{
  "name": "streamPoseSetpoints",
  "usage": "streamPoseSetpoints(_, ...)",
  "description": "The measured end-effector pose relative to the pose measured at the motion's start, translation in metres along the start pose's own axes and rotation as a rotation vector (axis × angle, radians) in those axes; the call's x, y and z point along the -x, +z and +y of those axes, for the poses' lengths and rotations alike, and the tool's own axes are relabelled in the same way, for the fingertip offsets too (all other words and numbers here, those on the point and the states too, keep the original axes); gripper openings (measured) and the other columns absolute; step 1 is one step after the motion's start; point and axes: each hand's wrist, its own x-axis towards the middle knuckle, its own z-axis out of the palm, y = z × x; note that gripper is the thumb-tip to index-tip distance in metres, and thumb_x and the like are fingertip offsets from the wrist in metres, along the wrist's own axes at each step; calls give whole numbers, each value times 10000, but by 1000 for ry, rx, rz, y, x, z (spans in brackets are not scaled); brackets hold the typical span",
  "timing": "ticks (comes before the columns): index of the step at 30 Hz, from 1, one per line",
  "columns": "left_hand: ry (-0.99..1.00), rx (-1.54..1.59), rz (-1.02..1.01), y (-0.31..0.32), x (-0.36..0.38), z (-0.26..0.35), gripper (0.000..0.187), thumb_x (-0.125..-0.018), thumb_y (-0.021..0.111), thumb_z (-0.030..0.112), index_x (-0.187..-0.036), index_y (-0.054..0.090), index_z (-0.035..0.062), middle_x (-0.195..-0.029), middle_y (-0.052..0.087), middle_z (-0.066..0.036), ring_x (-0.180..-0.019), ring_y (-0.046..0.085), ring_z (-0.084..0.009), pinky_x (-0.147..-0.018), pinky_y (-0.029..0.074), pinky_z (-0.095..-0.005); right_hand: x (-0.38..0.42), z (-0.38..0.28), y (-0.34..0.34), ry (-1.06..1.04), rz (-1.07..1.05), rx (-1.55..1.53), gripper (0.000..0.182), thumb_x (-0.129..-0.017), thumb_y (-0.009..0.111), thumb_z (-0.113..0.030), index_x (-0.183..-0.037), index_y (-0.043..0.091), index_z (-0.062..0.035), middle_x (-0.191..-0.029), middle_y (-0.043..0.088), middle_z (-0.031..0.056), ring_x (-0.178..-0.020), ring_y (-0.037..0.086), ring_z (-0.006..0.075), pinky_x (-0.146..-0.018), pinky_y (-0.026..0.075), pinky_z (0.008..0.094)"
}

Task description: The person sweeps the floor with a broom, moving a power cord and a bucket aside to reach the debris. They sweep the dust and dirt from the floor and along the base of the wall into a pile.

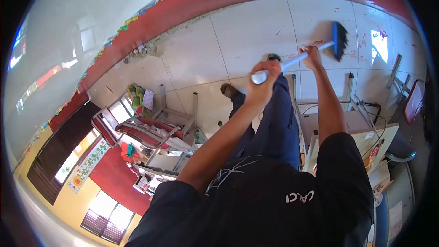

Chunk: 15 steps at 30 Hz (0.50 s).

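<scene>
A broom (292, 61) with a pale handle slants across the view, its blue head with black bristles lying on the tiled floor (256, 27) at the upper right. My left hand (265, 80) is closed around the handle near its rounded top end. Lower down, close to the broom head, my right hand (312, 57) grips the same handle. Reddish specks and scraps are scattered on the tiles around the bristles. My feet stand on the floor behind the broom, one shoe (227, 90) beside the left forearm.
A red-seated chair (146, 130) stands to the left, with a green item and paper near it. On the right are a table (356, 123) with metal legs and another chair (414, 103). A red-painted wall base (192, 16) runs along the floor's far edge, with debris by it.
</scene>
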Motion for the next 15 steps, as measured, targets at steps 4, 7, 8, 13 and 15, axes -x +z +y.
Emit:
streamPoseSetpoints(4, 162, -268, 109, -103, 61, 87, 76, -849, 581, 117, -847, 560, 44, -977, 588, -75, -892, 526, -122, -787, 426, -264, -8, -158, 86, -372, 54, -305, 164, -567, 678, -130, -718, 630, -87, -771, 575, 111, -844, 515, 300, -753, 404, 389)
streamPoseSetpoints(7, 324, -432, 340, -186, 116, 127, 168, -882, 520, 181, -906, 556, 19, -1027, 549, -122, -1027, 476, -202, -957, 312, -351, -3, -321, 132, -539, -295, -289, 184, -557, 628, -114, -739, 635, -91, -808, 588, 111, -873, 517, 305, -806, 410, 385)
streamPoseSetpoints(8, 355, -391, 402, -208, 130, 136, 126, -869, 528, 151, -876, 535, 25, -1032, 542, -117, -988, 491, -189, -910, 348, -342, 4, -362, 156, -522, -340, -328, 237, -588, 601, -179, -799, 655, -85, -846, 599, 147, -907, 526, 321, -820, 427, 406)
streamPoseSetpoints(13, 327, -481, 583, -272, 192, 158, 161, -836, 565, 192, -824, 483, 54, -1014, 516, -110, -1028, 462, -203, -903, 354, -351, 39, -497, 219, -752, -527, -332, 217, -616, 603, -159, -808, 654, -74, -883, 619, 150, -920, 538, 315, -796, 455, 356)
streamPoseSetpoints(15, 461, -408, 638, -307, 220, 165, 186, -822, 572, 234, -805, 463, 83, -941, 499, -65, -978, 476, -221, -889, 365, -397, 57, -535, 218, -801, -550, -300, 208, -614, 606, -158, -798, 649, -72, -858, 617, 154, -898, 538, 321, -779, 460, 360)
